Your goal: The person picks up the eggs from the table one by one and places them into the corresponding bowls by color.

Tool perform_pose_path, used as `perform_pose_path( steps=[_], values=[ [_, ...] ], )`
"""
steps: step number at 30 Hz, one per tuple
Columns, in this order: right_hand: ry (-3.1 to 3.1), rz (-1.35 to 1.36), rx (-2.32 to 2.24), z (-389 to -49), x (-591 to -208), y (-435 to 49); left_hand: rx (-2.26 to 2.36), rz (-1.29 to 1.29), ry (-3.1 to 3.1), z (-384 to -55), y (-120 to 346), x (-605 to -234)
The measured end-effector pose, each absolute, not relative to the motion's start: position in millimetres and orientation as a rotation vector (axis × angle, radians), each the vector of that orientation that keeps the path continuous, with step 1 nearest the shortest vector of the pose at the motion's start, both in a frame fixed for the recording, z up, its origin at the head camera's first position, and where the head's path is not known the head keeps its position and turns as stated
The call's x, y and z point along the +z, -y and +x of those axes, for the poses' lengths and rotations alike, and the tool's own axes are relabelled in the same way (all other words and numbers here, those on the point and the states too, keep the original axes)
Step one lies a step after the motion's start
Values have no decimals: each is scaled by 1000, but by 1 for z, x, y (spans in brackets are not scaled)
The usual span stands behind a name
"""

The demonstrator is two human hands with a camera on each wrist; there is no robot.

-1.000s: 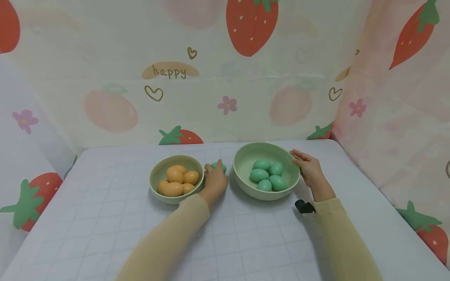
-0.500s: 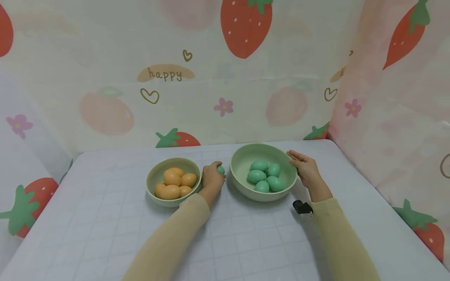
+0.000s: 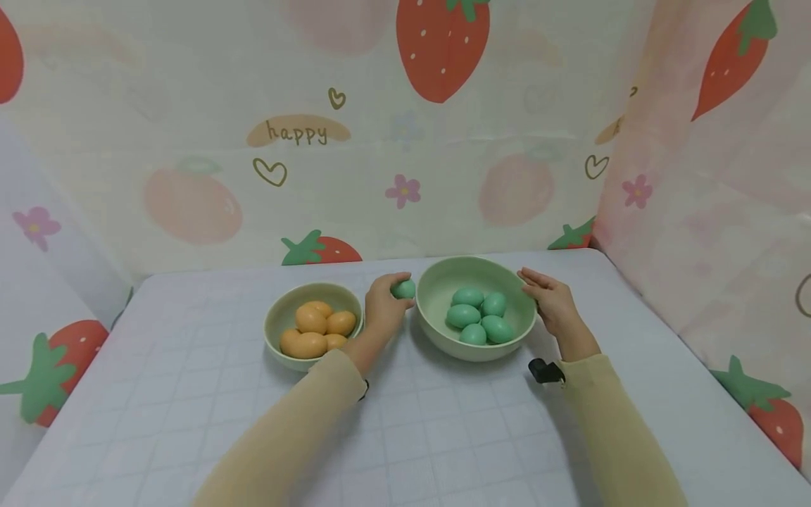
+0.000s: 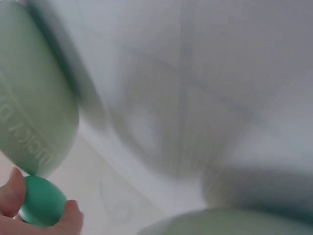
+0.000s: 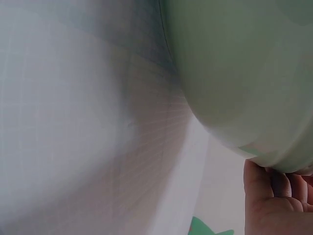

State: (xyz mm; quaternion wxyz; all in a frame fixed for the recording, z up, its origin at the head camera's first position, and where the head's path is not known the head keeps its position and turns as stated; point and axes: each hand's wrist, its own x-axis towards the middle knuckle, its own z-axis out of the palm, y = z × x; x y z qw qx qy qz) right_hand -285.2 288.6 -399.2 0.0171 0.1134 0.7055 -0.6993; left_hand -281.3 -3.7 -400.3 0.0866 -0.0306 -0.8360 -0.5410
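My left hand point(image 3: 385, 304) pinches a green egg point(image 3: 403, 289) between thumb and fingers, just left of the larger bowl's rim. In the left wrist view, that held egg point(image 4: 44, 200) sits close by the wall of a pale green bowl point(image 4: 36, 98). The larger pale green bowl point(image 3: 437, 341) contains several green eggs point(image 3: 464, 316). At its right side my right hand point(image 3: 552, 304) rests extended fingers against the rim. The right wrist view shows those fingers point(image 5: 257, 180) touching the outside of the bowl point(image 5: 244, 83).
A smaller pale green bowl point(image 3: 279, 355) with several orange eggs point(image 3: 311, 318) stands left of my left hand. Both bowls are on a table with a white checked cloth point(image 3: 443, 436). A strawberry-print backdrop point(image 3: 405, 134) rises behind the table's far edge.
My left hand has lifted the green egg from between the bowls and brought it up and right, close to the larger bowl's rim. My right hand has stayed against that bowl.
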Motion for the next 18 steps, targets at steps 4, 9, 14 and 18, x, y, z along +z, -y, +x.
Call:
perform_pose_path(
  steps=[4, 9, 14, 18],
  values=[
    [-2189, 346, -2175, -286, -399, -289, -1626, -180, 2450, -275, 3, -389],
    [-2190, 350, -2176, -286, -398, -288, -1719, -327, 2462, -271, -3, -378],
    [-2167, 344, -2195, -285, -398, -287, -1793, -539, 2526, -273, -10, -377],
    [-2162, 356, -2194, -285, -398, -287, -1838, -686, 2556, -276, -12, -379]
  ],
)
